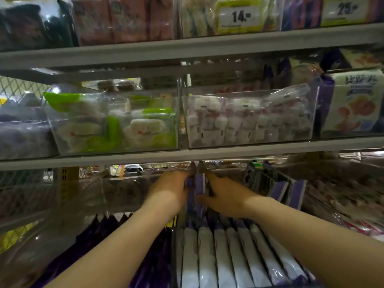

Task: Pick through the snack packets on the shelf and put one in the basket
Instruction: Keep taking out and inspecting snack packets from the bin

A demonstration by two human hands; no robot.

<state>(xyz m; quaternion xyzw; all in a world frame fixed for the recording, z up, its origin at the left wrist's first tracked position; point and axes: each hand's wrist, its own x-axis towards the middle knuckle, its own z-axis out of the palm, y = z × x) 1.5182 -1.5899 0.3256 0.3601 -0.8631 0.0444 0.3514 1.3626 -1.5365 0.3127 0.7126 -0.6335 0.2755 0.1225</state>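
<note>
**A:** What are the hands on?

**B:** The left hand (168, 192) has its fingers curled over the top edge of the upright purple packets (200, 185). The right hand (225, 197) pinches the same bunch from the other side, thumb low and fingers running up the front. The packets stand squeezed between the two

**A:** So the snack is where, exactly?

**B:** Right between the hands, on edge, with the tops poking up just past the fingertips toward the grey shelf rail (145, 161)

**A:** And closer in than the hands?

**B:** Under the right forearm a row of white-and-purple packets (228, 256) stands packed one behind another. Under the left forearm sits a bunch of darker purple packets (99, 231). Just right of the right hand, more purple-edged packets (295, 192) lean in a loose file

**A:** What's above them?

**B:** The rail, then two clear tubs side by side on it. The tub above the left hand (145, 96) holds green-and-white packs (145, 129). The tub above the right hand (239, 92) is full of pink-and-white sweets (249, 121). Further right of that stands a white pack with orange pictures (353, 107)

**A:** Anything higher still?

**B:** Another shelf of packs, blurred. A yellow price tag reading 14 (239, 16) hangs above the right hand, and a second tag reading 25 (345, 9) is off to its right. The print on the packets is too soft to read
</note>
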